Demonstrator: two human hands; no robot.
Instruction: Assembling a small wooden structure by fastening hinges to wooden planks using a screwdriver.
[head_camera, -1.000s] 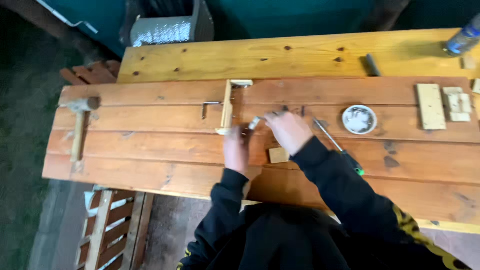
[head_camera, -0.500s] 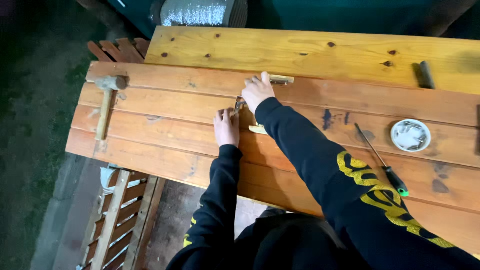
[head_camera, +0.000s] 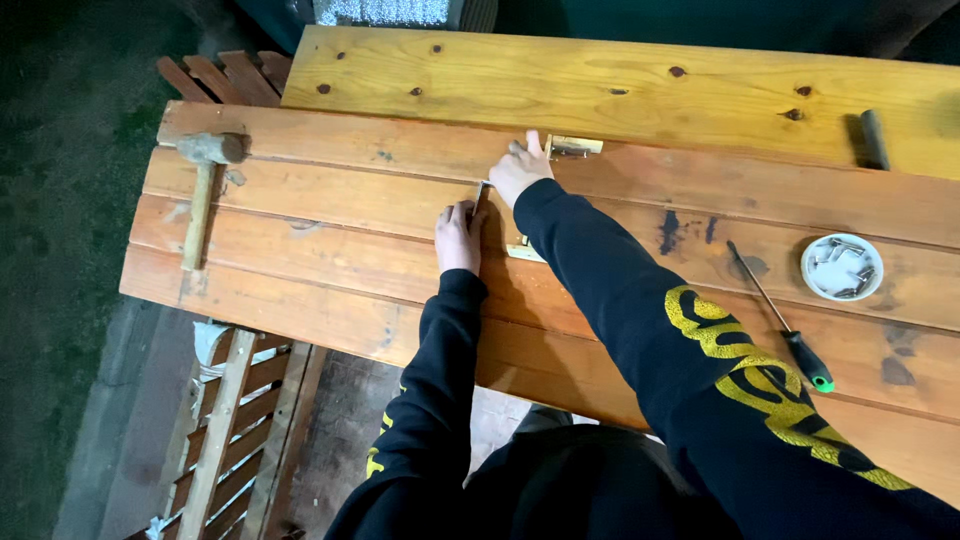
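Left hand: we are pressing our left hand (head_camera: 459, 236), fingers curled flat and grasping nothing, just beside the pale wooden strip (head_camera: 524, 250).
Right hand: we are reaching our right hand (head_camera: 520, 175), fingers nearly straight, onto the small brass-coloured metal fitting (head_camera: 572, 146); whether it is pinching it, we cannot tell.
Doing it well: we are judging steady downward pressure best.
Edges: the orange slatted wooden tabletop (head_camera: 330, 240) is giving open room leftward; the wooden-handled hammer (head_camera: 203, 188), green-tipped screwdriver (head_camera: 785, 320) and white round dish of screws (head_camera: 841, 266) are lying well apart.

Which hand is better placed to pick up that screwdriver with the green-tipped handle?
Probably the right hand: the screwdriver lies on its side of the planks, while the left hand rests flat, farther away.
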